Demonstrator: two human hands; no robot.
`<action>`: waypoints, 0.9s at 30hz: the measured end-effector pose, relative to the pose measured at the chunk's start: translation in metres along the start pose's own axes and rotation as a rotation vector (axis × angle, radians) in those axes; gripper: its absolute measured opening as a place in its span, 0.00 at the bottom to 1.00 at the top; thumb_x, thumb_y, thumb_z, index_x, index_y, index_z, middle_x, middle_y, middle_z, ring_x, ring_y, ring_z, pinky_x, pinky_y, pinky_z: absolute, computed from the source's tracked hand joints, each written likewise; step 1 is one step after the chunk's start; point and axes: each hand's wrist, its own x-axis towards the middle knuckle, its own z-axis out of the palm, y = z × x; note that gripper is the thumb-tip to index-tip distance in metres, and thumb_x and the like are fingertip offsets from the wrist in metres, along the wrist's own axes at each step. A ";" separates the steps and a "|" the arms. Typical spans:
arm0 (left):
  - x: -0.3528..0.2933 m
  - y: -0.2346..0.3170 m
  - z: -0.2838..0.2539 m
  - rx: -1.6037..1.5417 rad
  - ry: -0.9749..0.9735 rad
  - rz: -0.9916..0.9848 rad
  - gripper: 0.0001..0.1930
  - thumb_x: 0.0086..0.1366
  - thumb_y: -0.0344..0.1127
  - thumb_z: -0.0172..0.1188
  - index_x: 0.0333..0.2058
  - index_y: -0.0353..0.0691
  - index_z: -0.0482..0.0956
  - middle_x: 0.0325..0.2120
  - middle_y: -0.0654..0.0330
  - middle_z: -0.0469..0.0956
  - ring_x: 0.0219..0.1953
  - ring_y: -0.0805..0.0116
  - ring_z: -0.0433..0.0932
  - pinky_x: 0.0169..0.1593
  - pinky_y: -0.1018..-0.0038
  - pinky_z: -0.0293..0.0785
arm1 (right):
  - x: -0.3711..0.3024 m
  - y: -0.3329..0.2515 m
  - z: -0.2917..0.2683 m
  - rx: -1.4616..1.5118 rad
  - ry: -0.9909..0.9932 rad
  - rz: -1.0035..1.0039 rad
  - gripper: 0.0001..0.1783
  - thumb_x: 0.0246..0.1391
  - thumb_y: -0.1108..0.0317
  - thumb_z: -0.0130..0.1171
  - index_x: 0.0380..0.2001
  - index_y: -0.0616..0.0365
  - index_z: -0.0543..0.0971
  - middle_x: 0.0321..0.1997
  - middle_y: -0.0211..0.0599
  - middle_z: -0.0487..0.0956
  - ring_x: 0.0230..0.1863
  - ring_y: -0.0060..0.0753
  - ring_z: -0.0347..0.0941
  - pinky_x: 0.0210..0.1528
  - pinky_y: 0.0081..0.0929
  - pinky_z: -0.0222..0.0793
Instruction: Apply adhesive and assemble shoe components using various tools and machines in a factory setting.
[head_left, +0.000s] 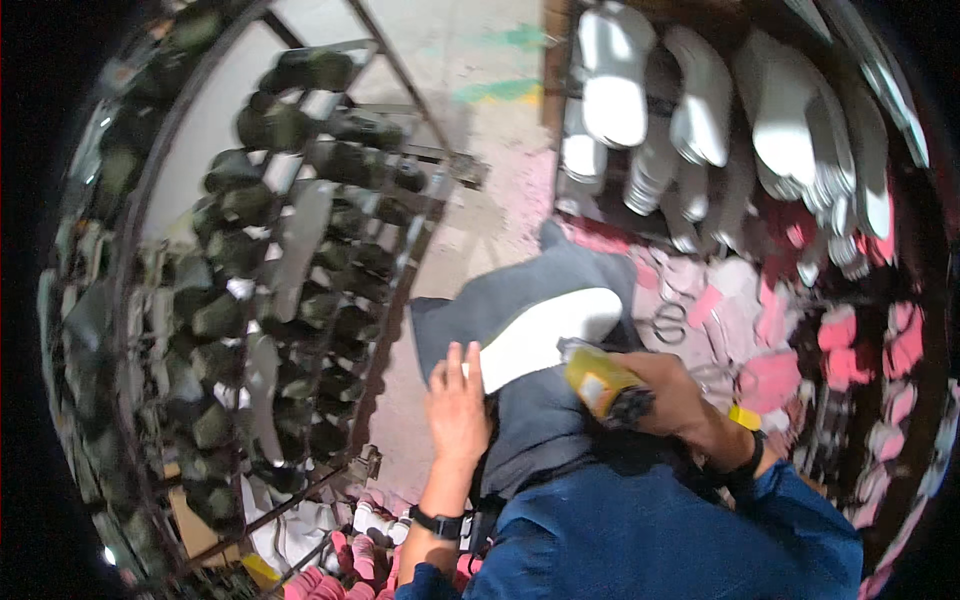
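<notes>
A white insole [550, 335] lies slantwise on a dark grey cloth [545, 425] spread over my lap. My left hand [460, 405] rests at the insole's lower left end, fingers stretched out and touching its edge. In my right hand [665, 395] is a small yellow-green bottle [600, 385] with a dark end toward my palm. The bottle's greyish tip points at the insole's right part, close to its lower edge; whether it touches is blurred.
A metal rack [400, 150] with rows of dark shoe-like pieces stands on the left. Stacks of white insoles [615, 90] hang or lie at the upper right. Pink and white pieces [730, 300] are piled on the right, and pink ones [365, 560] sit at lower left.
</notes>
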 end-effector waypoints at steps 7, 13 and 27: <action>0.004 -0.016 -0.006 -1.059 -0.288 -0.113 0.32 0.45 0.34 0.68 0.52 0.38 0.71 0.42 0.57 0.77 0.43 0.62 0.75 0.43 0.70 0.73 | -0.022 0.026 -0.012 -0.055 0.259 0.046 0.14 0.37 0.74 0.63 0.33 0.62 0.78 0.29 0.36 0.80 0.30 0.27 0.76 0.36 0.24 0.70; -0.026 -0.001 -0.012 -2.074 -0.196 -0.399 0.35 0.44 0.35 0.70 0.53 0.29 0.70 0.44 0.58 0.76 0.42 0.69 0.75 0.49 0.74 0.69 | -0.038 0.043 -0.012 0.009 0.471 0.180 0.22 0.33 0.69 0.72 0.33 0.67 0.77 0.30 0.37 0.79 0.32 0.27 0.75 0.37 0.27 0.70; 0.085 -0.217 -0.273 -2.644 0.781 0.444 0.36 0.54 0.58 0.64 0.42 0.27 0.65 0.34 0.56 0.71 0.22 0.75 0.61 0.18 0.81 0.53 | -0.048 0.056 -0.015 0.125 0.440 0.341 0.24 0.29 0.78 0.69 0.36 0.65 0.74 0.28 0.34 0.77 0.26 0.26 0.74 0.28 0.25 0.71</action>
